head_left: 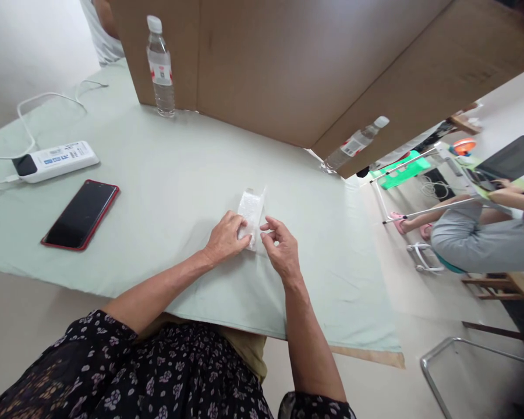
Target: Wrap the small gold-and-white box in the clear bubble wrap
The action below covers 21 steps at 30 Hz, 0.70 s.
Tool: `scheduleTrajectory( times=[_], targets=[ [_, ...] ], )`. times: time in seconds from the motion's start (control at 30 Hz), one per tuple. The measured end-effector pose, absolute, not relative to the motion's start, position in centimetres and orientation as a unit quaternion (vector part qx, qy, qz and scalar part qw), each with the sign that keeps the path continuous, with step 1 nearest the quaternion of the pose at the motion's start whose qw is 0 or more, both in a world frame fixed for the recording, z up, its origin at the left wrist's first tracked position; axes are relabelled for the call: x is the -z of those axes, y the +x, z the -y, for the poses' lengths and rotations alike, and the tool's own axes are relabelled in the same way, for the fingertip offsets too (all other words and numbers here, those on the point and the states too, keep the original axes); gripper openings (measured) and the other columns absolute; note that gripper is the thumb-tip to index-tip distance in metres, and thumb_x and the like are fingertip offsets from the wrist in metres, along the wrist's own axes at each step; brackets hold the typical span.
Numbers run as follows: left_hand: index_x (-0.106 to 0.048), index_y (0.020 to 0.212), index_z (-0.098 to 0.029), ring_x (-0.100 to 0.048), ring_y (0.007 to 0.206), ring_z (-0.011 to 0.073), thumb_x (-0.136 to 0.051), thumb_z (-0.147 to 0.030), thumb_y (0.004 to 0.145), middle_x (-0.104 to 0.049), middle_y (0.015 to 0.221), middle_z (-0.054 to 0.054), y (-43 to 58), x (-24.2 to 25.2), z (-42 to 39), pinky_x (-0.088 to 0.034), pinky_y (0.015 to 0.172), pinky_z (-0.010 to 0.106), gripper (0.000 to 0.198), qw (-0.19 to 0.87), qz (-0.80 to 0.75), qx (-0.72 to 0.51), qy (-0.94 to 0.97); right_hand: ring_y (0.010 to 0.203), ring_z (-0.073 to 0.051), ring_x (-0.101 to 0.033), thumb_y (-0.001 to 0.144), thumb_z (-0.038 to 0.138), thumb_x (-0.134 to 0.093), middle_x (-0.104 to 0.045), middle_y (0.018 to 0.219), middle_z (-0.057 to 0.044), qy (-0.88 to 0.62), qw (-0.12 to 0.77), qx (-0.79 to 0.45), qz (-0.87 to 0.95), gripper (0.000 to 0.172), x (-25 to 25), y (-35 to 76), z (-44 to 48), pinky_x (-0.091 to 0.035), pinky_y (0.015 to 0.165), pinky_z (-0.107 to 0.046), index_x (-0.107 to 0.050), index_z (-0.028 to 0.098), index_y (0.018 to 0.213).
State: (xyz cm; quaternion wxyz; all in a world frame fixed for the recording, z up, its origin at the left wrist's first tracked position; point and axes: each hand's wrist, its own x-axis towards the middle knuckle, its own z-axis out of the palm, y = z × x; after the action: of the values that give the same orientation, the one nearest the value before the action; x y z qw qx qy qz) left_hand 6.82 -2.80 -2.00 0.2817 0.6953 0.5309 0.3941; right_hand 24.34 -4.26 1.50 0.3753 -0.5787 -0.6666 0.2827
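A small white, textured packet [250, 210] lies on the pale green tablecloth [166, 186] near the table's front. My left hand [226, 235] rests on the cloth with its fingers curled over the packet's near left corner, pinching it. My right hand [280, 247] hovers just right of the packet, fingers bent and drawn together close to its near edge; I cannot see anything in them.
A red-edged phone [81, 214] and a white power strip [55, 161] with cables lie at the left. A water bottle [160, 67] stands before a large cardboard box [314, 64]; a second bottle [353, 144] leans by its corner. Another seated person [484, 233] is at the right.
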Motion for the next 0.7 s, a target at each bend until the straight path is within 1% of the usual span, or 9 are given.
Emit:
scheduleTrajectory(
  times=[0.1, 0.17, 0.2, 0.3, 0.37, 0.47, 0.53, 0.63, 0.7],
  targets=[
    [-0.06, 0.111, -0.022, -0.063, 0.103, 0.0218, -0.07, -0.017, 0.076, -0.061, 0.116, 0.007, 6.8, 1.9, 2.9, -0.056, 0.082, 0.034, 0.036, 0.271, -0.514, -0.392, 0.713, 0.077, -0.016, -0.063, 0.088, 0.03, -0.051, -0.073, 0.107, -0.008, -0.6, 0.365, -0.223, 0.676, 0.039, -1.4, 24.8, 2.9, -0.054, 0.073, -0.034, -0.064, 0.019, 0.123],
    [-0.058, 0.121, -0.021, -0.062, 0.109, 0.0236, -0.068, -0.017, 0.078, -0.062, 0.121, 0.009, 6.7, 2.0, 2.8, -0.056, 0.085, 0.035, 0.044, 0.268, -0.499, -0.387, 0.727, 0.085, -0.019, -0.063, 0.088, 0.028, -0.05, -0.073, 0.109, -0.009, -0.594, 0.345, -0.19, 0.701, 0.039, -1.2, 24.8, 1.9, -0.054, 0.073, -0.035, -0.064, 0.019, 0.124],
    [-0.057, 0.124, -0.021, -0.062, 0.11, 0.0243, -0.067, -0.018, 0.079, -0.063, 0.121, 0.009, 6.7, 2.1, 2.8, -0.056, 0.087, 0.036, 0.046, 0.267, -0.494, -0.383, 0.733, 0.088, -0.021, -0.063, 0.088, 0.027, -0.05, -0.073, 0.109, -0.009, -0.585, 0.334, -0.174, 0.718, 0.039, -1.1, 24.7, 1.4, -0.054, 0.076, -0.036, -0.064, 0.019, 0.124],
    [-0.056, 0.132, -0.023, -0.062, 0.11, 0.0254, -0.066, -0.018, 0.08, -0.066, 0.117, 0.008, 6.6, 2.3, 2.7, -0.055, 0.093, 0.039, 0.054, 0.257, -0.49, -0.372, 0.745, 0.093, -0.023, -0.063, 0.09, 0.024, -0.05, -0.074, 0.111, -0.01, -0.558, 0.293, -0.132, 0.765, 0.036, -0.6, 24.2, 0.3, -0.051, 0.092, -0.043, -0.067, 0.02, 0.121],
    [-0.055, 0.136, -0.024, -0.062, 0.111, 0.0253, -0.065, -0.019, 0.08, -0.066, 0.121, 0.008, 6.6, 2.4, 2.7, -0.055, 0.094, 0.039, 0.056, 0.245, -0.491, -0.365, 0.752, 0.095, -0.025, -0.064, 0.091, 0.022, -0.049, -0.073, 0.113, -0.011, -0.559, 0.26, -0.116, 0.779, 0.034, -0.3, 23.9, -0.2, -0.048, 0.096, -0.045, -0.07, 0.02, 0.118],
    [-0.058, 0.138, -0.024, -0.062, 0.109, 0.0254, -0.062, -0.021, 0.082, -0.061, 0.131, 0.01, 6.5, 2.3, 2.8, -0.056, 0.093, 0.04, 0.056, 0.23, -0.49, -0.339, 0.77, 0.097, -0.027, -0.064, 0.091, 0.02, -0.048, -0.072, 0.113, -0.012, -0.569, 0.222, -0.109, 0.784, 0.034, 0.2, 23.6, -0.7, -0.048, 0.095, -0.046, -0.071, 0.019, 0.116],
    [-0.06, 0.137, -0.024, -0.062, 0.109, 0.0259, -0.06, -0.022, 0.083, -0.059, 0.134, 0.011, 6.5, 2.1, 2.9, -0.056, 0.094, 0.041, 0.054, 0.221, -0.487, -0.321, 0.782, 0.097, -0.026, -0.064, 0.09, 0.019, -0.048, -0.072, 0.112, -0.012, -0.571, 0.218, -0.103, 0.785, 0.035, 0.5, 23.7, -1.0, -0.048, 0.095, -0.045, -0.071, 0.02, 0.116],
    [-0.066, 0.132, -0.023, -0.061, 0.112, 0.0267, -0.056, -0.023, 0.086, -0.061, 0.13, 0.011, 6.3, 1.9, 2.9, -0.055, 0.096, 0.042, 0.047, 0.216, -0.486, -0.305, 0.79, 0.096, -0.025, -0.064, 0.089, 0.022, -0.051, -0.071, 0.113, -0.012, -0.582, 0.245, -0.103, 0.769, 0.034, 1.0, 24.0, -1.4, -0.049, 0.094, -0.044, -0.071, 0.02, 0.116],
    [-0.069, 0.128, -0.022, -0.061, 0.113, 0.027, -0.056, -0.024, 0.087, -0.062, 0.127, 0.011, 6.3, 1.9, 2.9, -0.055, 0.097, 0.041, 0.043, 0.219, -0.489, -0.299, 0.79, 0.092, -0.024, -0.065, 0.087, 0.027, -0.054, -0.07, 0.118, -0.013, -0.605, 0.279, -0.128, 0.735, 0.036, 1.3, 24.2, -1.8, -0.052, 0.091, -0.044, -0.068, 0.018, 0.119]
  ],
)
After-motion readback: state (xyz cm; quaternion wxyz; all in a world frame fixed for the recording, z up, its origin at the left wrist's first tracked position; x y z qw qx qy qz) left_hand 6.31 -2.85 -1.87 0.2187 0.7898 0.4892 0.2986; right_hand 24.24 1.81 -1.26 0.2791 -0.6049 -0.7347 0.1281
